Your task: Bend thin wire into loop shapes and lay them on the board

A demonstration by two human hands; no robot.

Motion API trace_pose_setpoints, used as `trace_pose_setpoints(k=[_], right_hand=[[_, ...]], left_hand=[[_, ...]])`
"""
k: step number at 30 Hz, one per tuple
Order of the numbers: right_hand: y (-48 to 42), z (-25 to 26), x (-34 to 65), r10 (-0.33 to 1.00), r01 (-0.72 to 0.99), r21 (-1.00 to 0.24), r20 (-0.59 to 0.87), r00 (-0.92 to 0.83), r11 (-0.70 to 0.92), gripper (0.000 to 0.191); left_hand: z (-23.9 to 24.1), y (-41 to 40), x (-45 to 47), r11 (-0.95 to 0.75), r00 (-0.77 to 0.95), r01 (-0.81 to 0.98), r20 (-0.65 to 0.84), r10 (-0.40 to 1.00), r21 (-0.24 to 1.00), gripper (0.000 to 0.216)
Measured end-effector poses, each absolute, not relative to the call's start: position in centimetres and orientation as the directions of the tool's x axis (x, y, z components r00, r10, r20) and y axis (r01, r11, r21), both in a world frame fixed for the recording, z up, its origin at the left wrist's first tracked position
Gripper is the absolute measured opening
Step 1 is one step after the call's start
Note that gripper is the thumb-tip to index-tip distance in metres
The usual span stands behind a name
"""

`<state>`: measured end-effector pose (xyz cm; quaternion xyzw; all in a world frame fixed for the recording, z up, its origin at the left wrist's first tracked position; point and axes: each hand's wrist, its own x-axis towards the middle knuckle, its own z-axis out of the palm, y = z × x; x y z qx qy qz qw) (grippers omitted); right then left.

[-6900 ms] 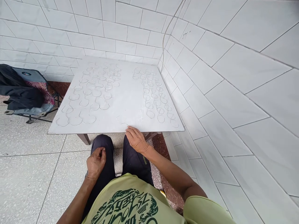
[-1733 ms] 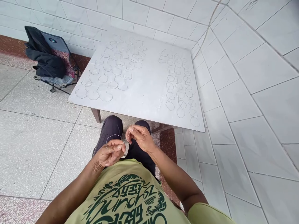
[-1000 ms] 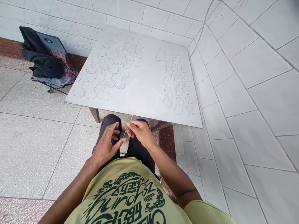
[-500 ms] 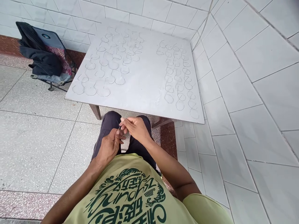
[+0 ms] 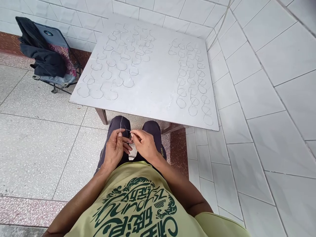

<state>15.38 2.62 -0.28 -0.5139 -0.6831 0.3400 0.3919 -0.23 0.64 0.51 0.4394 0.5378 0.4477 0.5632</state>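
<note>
Over my lap, a thin wire (image 5: 121, 122) runs between my two hands, one end sticking up above the left fingers and a curved part passing below. My left hand (image 5: 115, 147) pinches it between thumb and forefinger, the other fingers loosely spread. My right hand (image 5: 144, 143) is closed on another stretch of the same wire, close to the left fingertips. On the white table (image 5: 155, 85) in front of me lie several S-shaped bent wires (image 5: 120, 65) on the left half. Several wires with closed loops (image 5: 192, 87) lie in columns on the right half.
A folding chair (image 5: 70, 67) with dark cloth (image 5: 49, 61) on it stands left of the table. Tiled walls (image 5: 247, 98) border the table at the back and right. A cable (image 5: 223, 23) hangs in the corner. My knees are just under the table's front edge.
My hands have moved slightly apart, the right one lower. The wire's end now points up above my left fingers, and more of the wire shows between the hands.
</note>
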Motion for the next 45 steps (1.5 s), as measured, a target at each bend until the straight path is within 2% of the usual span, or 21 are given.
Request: trace_pose_setpoints(k=[5,9,20,28,33,36,39,42,45], right_hand=[[3.1,0.0,15.7,0.946,0.43,-0.847,0.237,-0.219,0.312,0.027],[3.2,0.1,15.9,0.931,0.422,-0.839,0.244,-0.271,0.343,0.027],[2.9,0.1,16.6,0.952,0.474,-0.835,0.18,-0.247,0.28,0.021],[2.8,-0.2,17.1,0.943,0.465,-0.833,0.185,-0.278,0.301,0.023],[2.6,-0.2,17.5,0.934,0.434,-0.849,0.168,-0.316,0.3,0.025],[2.7,0.3,17.9,0.946,0.353,-0.908,0.118,-0.302,0.226,0.022],[3.1,0.7,18.2,0.956,0.137,-0.991,-0.055,-0.287,-0.016,0.027],[3.6,0.5,18.1,0.932,-0.12,-0.973,-0.15,-0.329,-0.198,0.036],[3.9,-0.1,17.8,0.92,-0.27,-0.929,-0.146,-0.362,-0.254,0.036]], left_hand=[[-0.4,0.9,-1.5,0.136,0.002,0.277,-0.142,0.99,0.951,0.042],[-0.4,0.9,-1.9,0.089,0.058,0.393,-0.121,0.991,0.915,0.037],[0.0,1.2,-1.3,0.077,0.137,0.304,-0.124,0.983,0.949,0.039],[0.2,0.8,-1.8,-0.031,0.254,0.419,-0.084,0.964,0.908,0.034],[0.5,0.8,-1.5,0.022,0.213,0.308,-0.091,0.973,0.951,0.031],[0.8,0.9,-1.5,0.1,0.263,0.208,-0.154,0.953,0.973,0.034],[1.3,1.0,-1.6,0.175,0.336,0.112,-0.203,0.92,0.978,0.034],[1.7,1.0,-1.7,0.233,0.387,0.053,-0.235,0.892,0.971,0.034],[1.8,1.1,-1.9,0.298,0.417,-0.007,-0.268,0.869,0.954,0.034]])
